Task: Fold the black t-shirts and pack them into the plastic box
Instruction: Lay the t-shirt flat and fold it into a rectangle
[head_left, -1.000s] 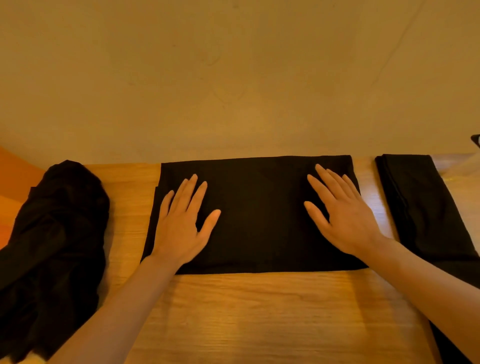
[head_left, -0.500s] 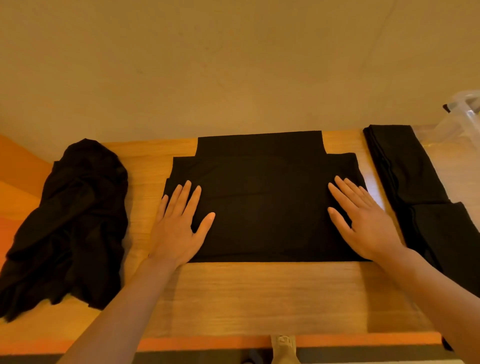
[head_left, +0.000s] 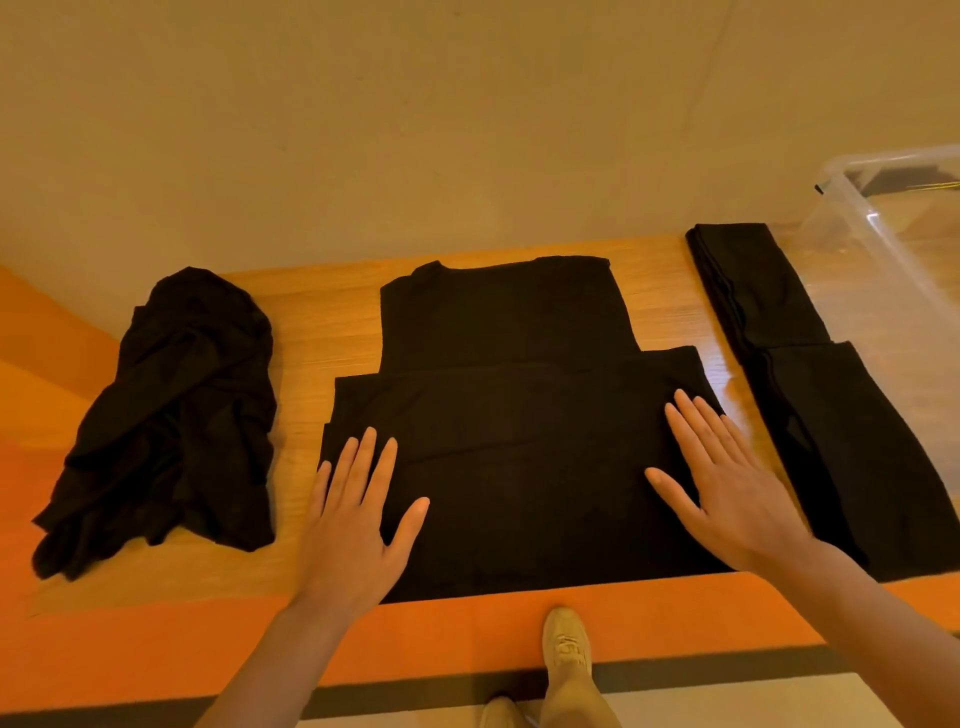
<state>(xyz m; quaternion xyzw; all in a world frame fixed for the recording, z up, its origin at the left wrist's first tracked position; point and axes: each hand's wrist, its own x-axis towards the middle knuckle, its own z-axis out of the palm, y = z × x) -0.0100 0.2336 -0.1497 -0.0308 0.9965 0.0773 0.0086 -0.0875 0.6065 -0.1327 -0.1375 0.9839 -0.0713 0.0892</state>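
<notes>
A black t-shirt (head_left: 511, 395) lies partly folded in the middle of the wooden table (head_left: 311, 332), its lower part doubled over and reaching the near edge. My left hand (head_left: 358, 525) presses flat on its left side, fingers straight. My right hand (head_left: 727, 483) lies flat on its right side, fingers spread. A crumpled heap of black t-shirts (head_left: 171, 415) sits to the left. Folded black t-shirts (head_left: 810, 384) lie in a row on the right. The clear plastic box (head_left: 883, 208) stands at the far right.
A beige wall rises right behind the table. The table's near edge has an orange band (head_left: 208, 654). Below it I see a light shoe (head_left: 566, 649) and trouser leg on the floor.
The view has tilted down and back, so the shirt's upper part, the plastic box and the table's near edge show. Both hands have slid toward the near edge on the shirt.
</notes>
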